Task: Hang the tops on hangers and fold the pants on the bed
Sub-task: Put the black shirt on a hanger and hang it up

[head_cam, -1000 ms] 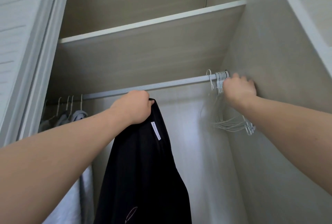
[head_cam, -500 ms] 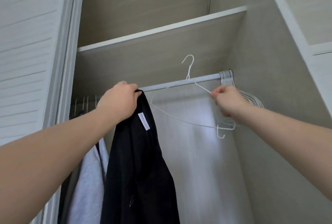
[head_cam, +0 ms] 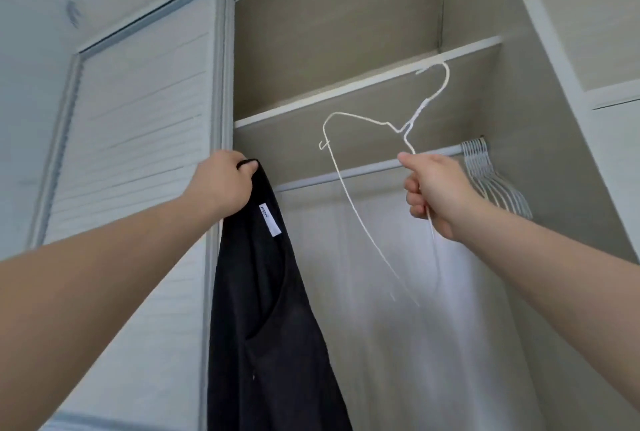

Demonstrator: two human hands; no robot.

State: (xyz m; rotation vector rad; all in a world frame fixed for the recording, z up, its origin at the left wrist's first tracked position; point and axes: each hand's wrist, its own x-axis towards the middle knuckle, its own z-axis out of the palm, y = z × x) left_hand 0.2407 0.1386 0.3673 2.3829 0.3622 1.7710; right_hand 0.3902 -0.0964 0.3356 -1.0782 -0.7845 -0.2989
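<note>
A black top (head_cam: 263, 309) with a white label near its collar hangs down from my left hand (head_cam: 221, 183), which grips it at the collar in front of the open wardrobe. My right hand (head_cam: 433, 193) holds a thin white wire hanger (head_cam: 349, 195) by one arm, tilted, its hook pointing up towards the shelf. The hanger is off the rail and apart from the top. Several more white hangers (head_cam: 491, 178) bunch at the right end of the grey rail (head_cam: 367, 171).
A wardrobe shelf (head_cam: 346, 88) runs above the rail. The slatted sliding door (head_cam: 135, 153) stands to the left, and the wardrobe's side wall (head_cam: 540, 140) closes in on the right. The space under the rail behind the hanger is pale and open.
My right hand lifted one hanger off the bunch on the rail and brought it out and leftwards. The view swung left, so the clothes hanging at the rail's left end are out of sight.
</note>
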